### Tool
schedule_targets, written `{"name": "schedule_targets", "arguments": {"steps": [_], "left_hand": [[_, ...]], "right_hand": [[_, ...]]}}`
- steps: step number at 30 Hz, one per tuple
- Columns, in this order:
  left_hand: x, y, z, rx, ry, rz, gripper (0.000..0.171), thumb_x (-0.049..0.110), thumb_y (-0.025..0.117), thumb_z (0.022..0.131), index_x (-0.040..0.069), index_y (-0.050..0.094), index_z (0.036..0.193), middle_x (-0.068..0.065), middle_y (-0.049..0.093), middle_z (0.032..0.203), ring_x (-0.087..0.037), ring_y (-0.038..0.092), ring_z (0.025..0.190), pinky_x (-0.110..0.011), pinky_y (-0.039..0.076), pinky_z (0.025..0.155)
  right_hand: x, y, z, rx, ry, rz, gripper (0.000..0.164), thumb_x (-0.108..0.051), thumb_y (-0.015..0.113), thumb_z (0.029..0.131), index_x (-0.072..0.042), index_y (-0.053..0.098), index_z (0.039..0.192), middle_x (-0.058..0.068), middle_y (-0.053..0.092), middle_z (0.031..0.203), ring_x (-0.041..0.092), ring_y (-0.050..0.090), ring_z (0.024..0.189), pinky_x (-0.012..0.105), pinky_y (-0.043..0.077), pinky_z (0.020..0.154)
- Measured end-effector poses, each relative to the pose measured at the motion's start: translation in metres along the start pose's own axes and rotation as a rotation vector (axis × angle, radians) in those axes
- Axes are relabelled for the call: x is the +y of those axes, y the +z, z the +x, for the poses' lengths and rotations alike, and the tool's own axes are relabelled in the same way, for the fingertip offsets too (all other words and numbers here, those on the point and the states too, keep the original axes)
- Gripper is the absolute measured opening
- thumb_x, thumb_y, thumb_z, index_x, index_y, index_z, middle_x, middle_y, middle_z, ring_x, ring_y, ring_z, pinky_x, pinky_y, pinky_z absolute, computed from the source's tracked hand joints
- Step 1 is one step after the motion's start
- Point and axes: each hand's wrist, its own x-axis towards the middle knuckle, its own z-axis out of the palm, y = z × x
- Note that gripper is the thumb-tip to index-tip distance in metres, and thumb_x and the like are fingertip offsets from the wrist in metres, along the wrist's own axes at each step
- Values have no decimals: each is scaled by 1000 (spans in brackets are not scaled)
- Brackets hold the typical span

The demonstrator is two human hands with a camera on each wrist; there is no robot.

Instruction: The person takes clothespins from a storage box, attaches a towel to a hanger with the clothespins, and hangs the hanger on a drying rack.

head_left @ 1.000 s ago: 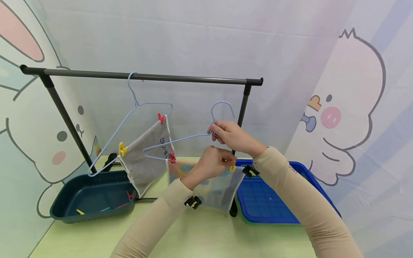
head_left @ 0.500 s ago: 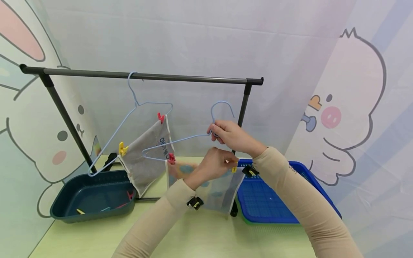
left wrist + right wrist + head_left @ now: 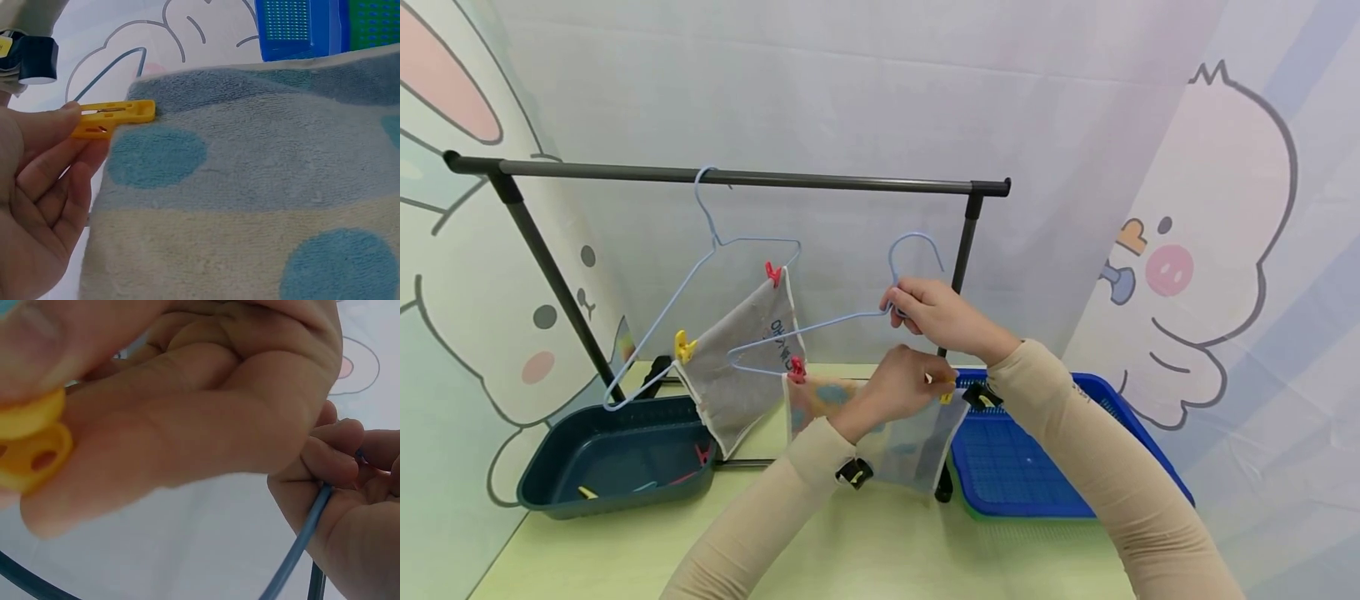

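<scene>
My right hand [image 3: 934, 312] grips a light blue wire hanger [image 3: 820, 324] just below its hook, in front of the rack. Just under it, my left hand [image 3: 898, 382] pinches a yellow clothespin [image 3: 128, 112] between thumb and fingers. The clothespin's jaws sit over the upper edge of a small towel [image 3: 250, 150] with blue dots and grey and cream bands. A red clothespin [image 3: 797, 369] fixes the towel's other top corner to the hanger's left end. In the right wrist view, the blue wire [image 3: 300, 537] runs into my right fist.
A black rack [image 3: 850, 183] carries a second blue hanger [image 3: 662, 315] with a grey towel [image 3: 741, 367], clipped by yellow and red clothespins. At left stands a dark green basin [image 3: 617, 454] with several clothespins. A blue basket [image 3: 1030, 467] stands at right.
My left hand has shifted slightly right and down with the yellow clothespin. The right hand holds the hanger in nearly the same place.
</scene>
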Motion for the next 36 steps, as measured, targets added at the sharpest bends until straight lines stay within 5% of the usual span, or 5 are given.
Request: {"name": "schedule_targets", "arguments": {"steps": [7, 13, 36], "left_hand": [[6, -1, -1, -73, -50, 27, 4, 19, 67, 89, 17, 70, 87, 9, 68, 79, 0, 46, 52, -17, 35, 53], [9, -2, -2, -119, -98, 47, 16, 23, 68, 89, 14, 69, 102, 5, 70, 90, -2, 54, 59, -17, 42, 58], [9, -8, -8, -128, -145, 17, 31, 22, 67, 89, 15, 65, 119, 3, 68, 105, -9, 64, 90, -22, 48, 76]], "right_hand": [[1, 1, 0, -15, 5, 2, 31, -20, 36, 104, -6, 63, 100, 6, 56, 70, 22, 43, 54, 34, 43, 67], [3, 1, -1, -7, 8, 0, 31, -20, 35, 104, -6, 63, 101, 6, 57, 71, 23, 42, 54, 34, 42, 65], [5, 2, 0, -11, 10, -29, 31, -20, 35, 105, -6, 63, 103, 5, 57, 74, 27, 46, 60, 35, 43, 68]]}}
